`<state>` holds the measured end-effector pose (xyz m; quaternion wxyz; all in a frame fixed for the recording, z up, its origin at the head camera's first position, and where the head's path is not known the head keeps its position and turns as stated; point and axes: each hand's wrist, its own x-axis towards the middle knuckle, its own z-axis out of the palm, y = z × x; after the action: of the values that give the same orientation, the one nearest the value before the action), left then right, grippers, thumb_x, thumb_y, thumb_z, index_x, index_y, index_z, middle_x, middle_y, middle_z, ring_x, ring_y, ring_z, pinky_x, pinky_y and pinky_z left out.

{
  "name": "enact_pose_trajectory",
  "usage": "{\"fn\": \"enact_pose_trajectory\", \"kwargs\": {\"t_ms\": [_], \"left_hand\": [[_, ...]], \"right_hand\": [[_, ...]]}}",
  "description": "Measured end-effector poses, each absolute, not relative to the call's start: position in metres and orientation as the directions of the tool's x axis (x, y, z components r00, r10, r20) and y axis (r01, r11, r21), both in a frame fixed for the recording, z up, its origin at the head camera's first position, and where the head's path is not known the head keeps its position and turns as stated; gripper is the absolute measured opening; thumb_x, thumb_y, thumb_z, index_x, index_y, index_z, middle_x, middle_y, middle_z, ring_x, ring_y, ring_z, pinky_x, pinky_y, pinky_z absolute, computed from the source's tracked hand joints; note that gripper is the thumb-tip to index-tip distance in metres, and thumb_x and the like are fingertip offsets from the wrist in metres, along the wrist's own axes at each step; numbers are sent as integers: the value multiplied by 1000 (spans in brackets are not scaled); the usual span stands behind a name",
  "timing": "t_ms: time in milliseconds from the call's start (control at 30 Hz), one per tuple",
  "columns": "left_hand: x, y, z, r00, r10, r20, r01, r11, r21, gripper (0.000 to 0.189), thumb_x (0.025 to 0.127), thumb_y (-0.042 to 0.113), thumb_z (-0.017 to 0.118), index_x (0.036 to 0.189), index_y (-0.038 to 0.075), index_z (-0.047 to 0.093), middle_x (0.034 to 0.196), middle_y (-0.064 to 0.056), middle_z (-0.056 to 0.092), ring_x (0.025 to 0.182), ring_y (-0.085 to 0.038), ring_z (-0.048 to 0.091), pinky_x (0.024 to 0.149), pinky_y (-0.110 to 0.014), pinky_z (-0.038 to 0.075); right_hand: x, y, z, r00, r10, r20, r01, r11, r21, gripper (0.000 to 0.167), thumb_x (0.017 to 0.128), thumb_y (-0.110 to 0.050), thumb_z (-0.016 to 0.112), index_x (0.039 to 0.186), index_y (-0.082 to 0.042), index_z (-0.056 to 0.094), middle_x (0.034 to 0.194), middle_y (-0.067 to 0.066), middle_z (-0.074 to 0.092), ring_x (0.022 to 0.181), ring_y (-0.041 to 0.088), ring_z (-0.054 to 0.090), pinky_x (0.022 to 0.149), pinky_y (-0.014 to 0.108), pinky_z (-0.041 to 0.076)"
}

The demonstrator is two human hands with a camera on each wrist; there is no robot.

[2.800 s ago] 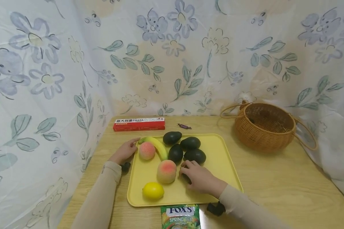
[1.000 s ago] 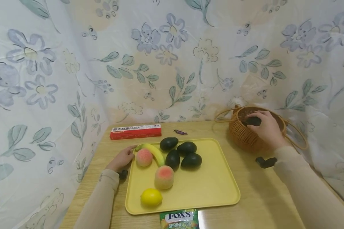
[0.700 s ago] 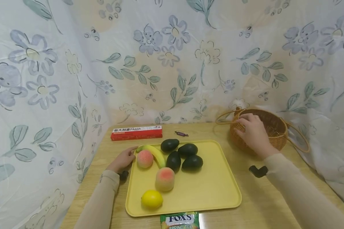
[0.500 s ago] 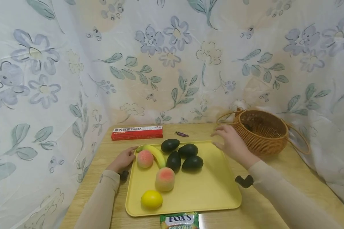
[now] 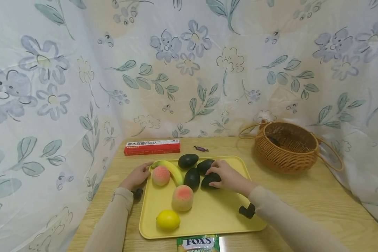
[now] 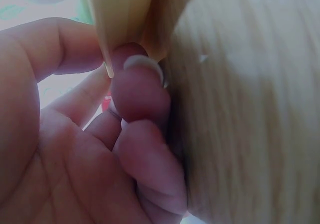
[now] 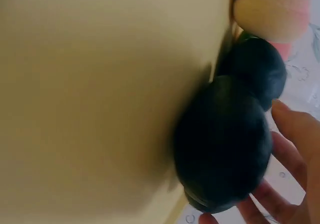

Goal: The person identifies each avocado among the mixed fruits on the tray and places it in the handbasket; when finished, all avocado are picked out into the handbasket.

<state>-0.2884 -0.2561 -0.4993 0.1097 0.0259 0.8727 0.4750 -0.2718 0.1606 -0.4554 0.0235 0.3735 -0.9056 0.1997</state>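
Flower-printed cloth (image 5: 189, 101) hangs behind and beside a wood-grain table (image 5: 302, 203). Leftmost, your left hand (image 5: 137, 176) pinches the rim of the yellow tray (image 5: 222, 214), fingers curled at its edge. Red-and-white pasta box (image 5: 152, 147) lies beyond the tray's back left corner. Next on the tray: a pink peach (image 5: 161, 175), a lemon (image 5: 168, 220) near the front, a banana (image 5: 175, 172) curving past the peach, then a larger peach (image 5: 182, 198). Two dark avocados follow, one at the back (image 5: 188, 161), one upright (image 5: 192, 179). Green FOX'S packet (image 5: 198, 243) sits before the tray; a purple sweet (image 5: 201, 148) lies behind it. Another avocado (image 5: 204, 166) shows partly behind your right hand (image 5: 228, 177), which curves around the front right avocado (image 5: 207, 182), on the tray; you cannot tell whether it grips firmly. Rightmost stands a wicker basket (image 5: 283, 157), a dark object (image 5: 274, 141) inside.
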Motion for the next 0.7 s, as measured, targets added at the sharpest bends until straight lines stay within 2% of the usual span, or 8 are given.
{"fn": "enact_pose_trajectory", "kwargs": {"t_ms": [133, 300, 500, 700], "left_hand": [[-291, -257, -502, -974, 145, -173, -67, 547, 835, 58, 101, 4, 46, 159, 6, 42, 65, -3, 46, 46, -13, 38, 47, -27, 36], [-292, -257, -505, -973, 149, -174, -66, 545, 836, 58, 101, 4, 46, 159, 7, 43, 67, -4, 46, 47, -13, 39, 47, -27, 36], [-292, -257, -503, -972, 145, -184, -76, 548, 833, 59, 101, 6, 46, 160, 7, 41, 64, -3, 44, 47, -13, 38, 47, -27, 35], [-292, -256, -505, -973, 133, -191, -91, 536, 839, 59, 102, 6, 46, 160, 8, 41, 63, -2, 42, 46, -13, 35, 46, -28, 33]], "right_hand": [[-274, 159, -464, -730, -673, 114, -661, 654, -368, 41, 88, -25, 87, 124, -13, 70, 121, 10, 56, 110, 29, 54, 93, 48, 52], [-273, 158, -475, -709, -703, 53, -666, 643, -377, 48, 84, -25, 89, 125, -12, 67, 121, 11, 58, 109, 30, 62, 95, 49, 52], [-271, 160, -484, -712, -695, 98, -670, 631, -391, 48, 80, -23, 92, 121, -16, 69, 122, 6, 59, 109, 26, 64, 96, 48, 52], [-266, 171, -478, -755, -631, 180, -641, 651, -407, 50, 78, -25, 93, 122, -20, 71, 117, 1, 60, 104, 22, 64, 92, 47, 54]]}}
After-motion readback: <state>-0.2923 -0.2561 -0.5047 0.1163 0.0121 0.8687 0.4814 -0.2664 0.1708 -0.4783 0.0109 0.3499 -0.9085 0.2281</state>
